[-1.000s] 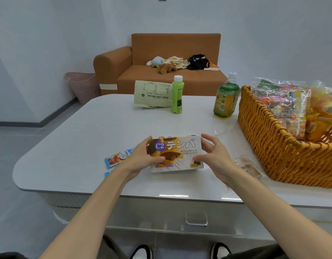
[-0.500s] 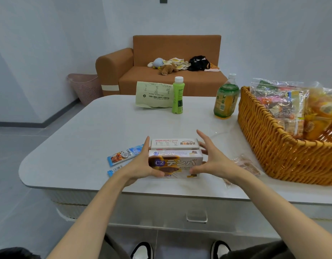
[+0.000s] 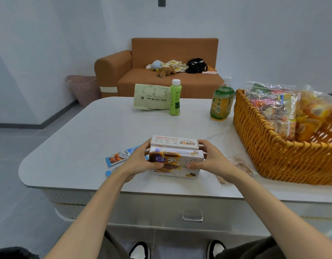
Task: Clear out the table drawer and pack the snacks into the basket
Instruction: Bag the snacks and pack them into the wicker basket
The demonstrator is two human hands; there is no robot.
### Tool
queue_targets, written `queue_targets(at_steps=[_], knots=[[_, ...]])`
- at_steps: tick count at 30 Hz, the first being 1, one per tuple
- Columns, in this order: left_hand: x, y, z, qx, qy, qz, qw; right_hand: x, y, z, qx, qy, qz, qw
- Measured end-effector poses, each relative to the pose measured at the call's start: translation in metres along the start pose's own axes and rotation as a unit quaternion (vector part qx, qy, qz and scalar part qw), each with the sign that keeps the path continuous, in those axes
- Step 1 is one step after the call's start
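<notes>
Both forearms reach in from the bottom of my view and meet over the near edge of the table (image 3: 83,139). The left grip (image 3: 141,161) and the right grip (image 3: 212,159) are bare hands that face each other, palms inward. Together they clamp two snack boxes between them. The front one is the C2 biscuit box (image 3: 182,158), standing on its long edge with its printed face toward me. Pressed flat behind it is the oat cookie box (image 3: 174,142), whose top shows just above. Each thumb lies across the front of the C2 biscuit box and the fingers curl round the box ends toward the back – a closed hold on both sides, not a wide one. I cannot tell whether the boxes rest on the table or hang just clear of it. Two blue snack sachets (image 3: 120,157) lie flat just left of the left grip, and a clear-wrapped packet (image 3: 241,165) lies just right of the right grip. The wicker basket (image 3: 273,157), heaped with bagged snacks (image 3: 273,109), stands at the right of the table, apart from the boxes. Below the table edge, the drawer handle (image 3: 192,214) sits on a closed front.
</notes>
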State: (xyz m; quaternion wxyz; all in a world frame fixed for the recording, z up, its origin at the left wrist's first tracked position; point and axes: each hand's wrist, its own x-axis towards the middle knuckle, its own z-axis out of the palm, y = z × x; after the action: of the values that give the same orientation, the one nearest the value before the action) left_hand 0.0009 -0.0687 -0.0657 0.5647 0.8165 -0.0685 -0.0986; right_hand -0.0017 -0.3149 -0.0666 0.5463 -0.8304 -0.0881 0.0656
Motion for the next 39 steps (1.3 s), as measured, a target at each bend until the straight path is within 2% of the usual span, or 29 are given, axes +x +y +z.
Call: queue_targets(at_steps=[5, 9, 12, 15, 18, 20, 25, 28, 30, 34, 39], knots=[[-0.012, 0.024, 0.003, -0.008, 0.013, 0.026, 1.000, -0.027, -0.019, -0.019, -0.004, 0.007, -0.022, 1.000], [-0.016, 0.059, 0.014, -0.032, 0.022, 0.071, 0.997, -0.048, -0.053, -0.050, -0.054, 0.037, -0.083, 0.994], [-0.015, 0.100, 0.023, -0.005, 0.017, 0.115, 0.993, -0.059, -0.084, -0.082, -0.205, 0.068, -0.149, 0.965], [-0.010, 0.143, 0.039, 0.022, 0.009, 0.143, 0.989, -0.066, -0.110, -0.110, -0.342, 0.069, -0.158, 0.924], [-0.005, 0.180, 0.059, 0.049, 0.010, 0.165, 0.985, -0.075, -0.131, -0.135, -0.420, 0.092, -0.156, 0.889], [0.001, 0.201, 0.072, 0.044, -0.002, 0.176, 0.983, -0.080, -0.138, -0.157, -0.427, 0.116, -0.152, 0.884], [0.023, 0.243, 0.106, 0.016, -0.036, 0.182, 0.982, -0.082, -0.127, -0.220, -0.345, 0.205, -0.110, 0.909], [0.044, 0.251, 0.128, 0.039, -0.032, 0.162, 0.986, -0.074, -0.100, -0.257, -0.354, 0.272, -0.051, 0.893], [0.058, 0.250, 0.142, 0.050, -0.037, 0.154, 0.986, -0.069, -0.080, -0.275, -0.376, 0.285, 0.007, 0.881], [0.085, 0.241, 0.173, 0.083, -0.049, 0.138, 0.986, -0.056, -0.042, -0.298, -0.402, 0.234, 0.086, 0.881], [0.113, 0.225, 0.209, 0.112, -0.077, 0.105, 0.985, -0.027, -0.014, -0.308, -0.410, 0.102, 0.155, 0.893]])
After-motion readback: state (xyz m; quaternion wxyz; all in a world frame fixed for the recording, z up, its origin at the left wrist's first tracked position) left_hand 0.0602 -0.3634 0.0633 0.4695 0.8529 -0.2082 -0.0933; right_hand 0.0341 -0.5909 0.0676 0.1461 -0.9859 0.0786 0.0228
